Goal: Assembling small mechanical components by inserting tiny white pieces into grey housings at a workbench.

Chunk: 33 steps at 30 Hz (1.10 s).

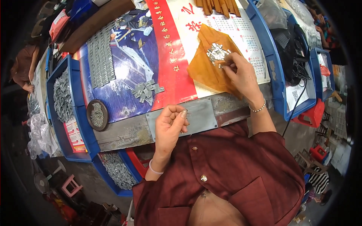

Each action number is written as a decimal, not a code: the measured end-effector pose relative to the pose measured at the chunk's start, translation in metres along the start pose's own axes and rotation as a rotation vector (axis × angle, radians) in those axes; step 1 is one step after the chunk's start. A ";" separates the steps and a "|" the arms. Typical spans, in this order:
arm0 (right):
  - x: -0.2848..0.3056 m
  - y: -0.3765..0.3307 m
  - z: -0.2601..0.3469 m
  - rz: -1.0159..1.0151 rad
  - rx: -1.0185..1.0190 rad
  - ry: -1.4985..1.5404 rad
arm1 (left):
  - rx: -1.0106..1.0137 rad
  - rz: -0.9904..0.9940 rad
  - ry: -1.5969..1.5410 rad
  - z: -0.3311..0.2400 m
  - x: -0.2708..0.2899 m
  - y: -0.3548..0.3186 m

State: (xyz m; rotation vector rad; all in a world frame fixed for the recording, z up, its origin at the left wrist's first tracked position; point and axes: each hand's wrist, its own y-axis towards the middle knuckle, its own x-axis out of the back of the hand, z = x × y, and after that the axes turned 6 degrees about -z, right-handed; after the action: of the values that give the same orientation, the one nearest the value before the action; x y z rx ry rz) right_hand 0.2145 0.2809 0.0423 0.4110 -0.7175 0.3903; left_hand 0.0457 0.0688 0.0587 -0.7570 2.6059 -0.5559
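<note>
My left hand (169, 126) is closed, thumb against curled fingers, in front of a grey metal plate (203, 110) at the table's near edge. Thin, pin-like bits poke out by its fingertips, too small to name. My right hand (243, 73) reaches over a sheet of amber-brown paper (205, 77), thumb and forefinger drawn together. Just beyond its fingertips lies a pile of small shiny silver metal pieces (215, 52). What that hand pinches, if anything, is hidden. To the left, a loose heap of small grey blocks (145, 91) rests on the poster-covered tabletop.
Rows of grey blocks (101, 56) stand at the far left. A round dark dish (90, 116) holds tiny metal bits. Blue bins (79, 90) with grey parts line the left side; another blue bin (273, 71) borders the right. Brown rolls (222, 6) lie at the back.
</note>
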 end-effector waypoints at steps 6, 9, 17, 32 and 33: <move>-0.006 0.000 0.004 -0.008 0.101 -0.082 | 0.007 0.013 0.009 -0.002 -0.004 0.002; -0.009 0.003 0.002 -0.020 0.143 -0.082 | 0.014 0.029 0.005 -0.001 -0.005 0.004; -0.016 0.006 -0.006 -0.046 0.160 -0.005 | -0.006 0.014 0.023 0.006 -0.004 0.003; -0.006 -0.025 0.065 0.401 -0.352 1.010 | -0.079 0.015 0.043 -0.013 -0.030 0.014; -0.008 -0.026 0.068 0.402 -0.372 1.027 | -0.096 0.009 0.058 -0.014 -0.030 0.013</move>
State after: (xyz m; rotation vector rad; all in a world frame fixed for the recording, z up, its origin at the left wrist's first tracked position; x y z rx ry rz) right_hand 0.1846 0.2239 0.0769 -0.3069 0.1549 0.7466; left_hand 0.0575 0.0997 0.0716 -0.7697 2.7047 -0.4602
